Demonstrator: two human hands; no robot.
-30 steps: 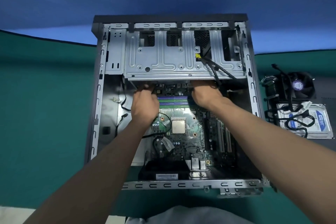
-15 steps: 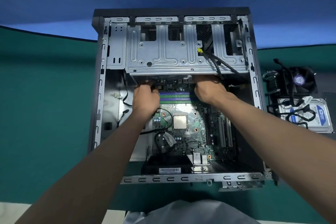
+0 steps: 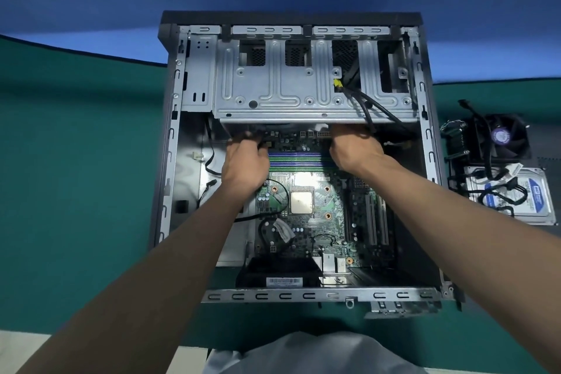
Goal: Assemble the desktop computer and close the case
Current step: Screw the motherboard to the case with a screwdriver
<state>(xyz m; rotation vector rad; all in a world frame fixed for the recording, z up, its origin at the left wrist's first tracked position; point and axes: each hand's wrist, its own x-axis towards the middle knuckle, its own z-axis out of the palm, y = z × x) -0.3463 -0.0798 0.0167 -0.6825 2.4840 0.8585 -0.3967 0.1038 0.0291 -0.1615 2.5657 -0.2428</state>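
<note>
The left hand (image 3: 244,161) is deep inside the computer case (image 3: 303,295), and its fingers curl around a black cable (image 3: 258,138) at the far left corner of the green motherboard (image 3: 303,234). The right hand (image 3: 355,152) is at the far right corner of the board. Its fingertips are tucked under the gray metal drive cage (image 3: 273,91), so I cannot tell if it holds anything. Between the two hands are the long purple and green memory slots (image 3: 294,159). Just in front of them sits the square shiny chip (image 3: 301,203). The case lies on its side on the green table (image 3: 76,161), with its open side up and no cover on it. To the right of the case, on the table, are a black fan (image 3: 501,136) and a hard drive (image 3: 522,194) with black wires lying on top of it.
</note>
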